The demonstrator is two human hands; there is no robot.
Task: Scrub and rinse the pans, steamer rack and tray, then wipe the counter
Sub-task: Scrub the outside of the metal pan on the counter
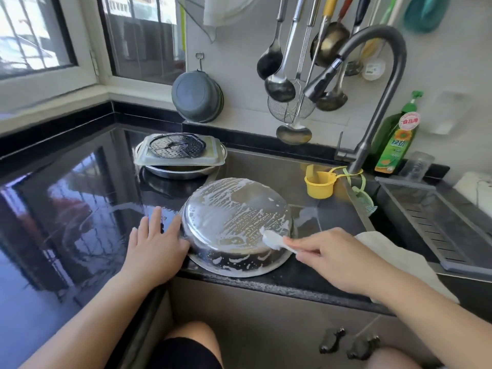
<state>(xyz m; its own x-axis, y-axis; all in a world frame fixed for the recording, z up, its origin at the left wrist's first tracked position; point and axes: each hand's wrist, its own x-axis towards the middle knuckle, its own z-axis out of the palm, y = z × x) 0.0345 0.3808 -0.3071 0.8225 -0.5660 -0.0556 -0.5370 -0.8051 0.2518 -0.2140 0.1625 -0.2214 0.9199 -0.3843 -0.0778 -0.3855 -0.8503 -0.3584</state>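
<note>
A steel pan lies upside down at the sink's front left corner, its bottom streaked with white suds. My left hand rests flat against the pan's left rim, fingers straight. My right hand pinches a white soapy scrubber that touches the pan's right side. Behind the pan on the black counter, a perforated steamer rack lies on a pale rectangular tray, which sits on another steel pan.
The grey faucet arches over the sink, with no water visible. A yellow cup hangs at the sink's back; a green detergent bottle stands right. Ladles hang on the wall. A drain rack and white cloth lie at right.
</note>
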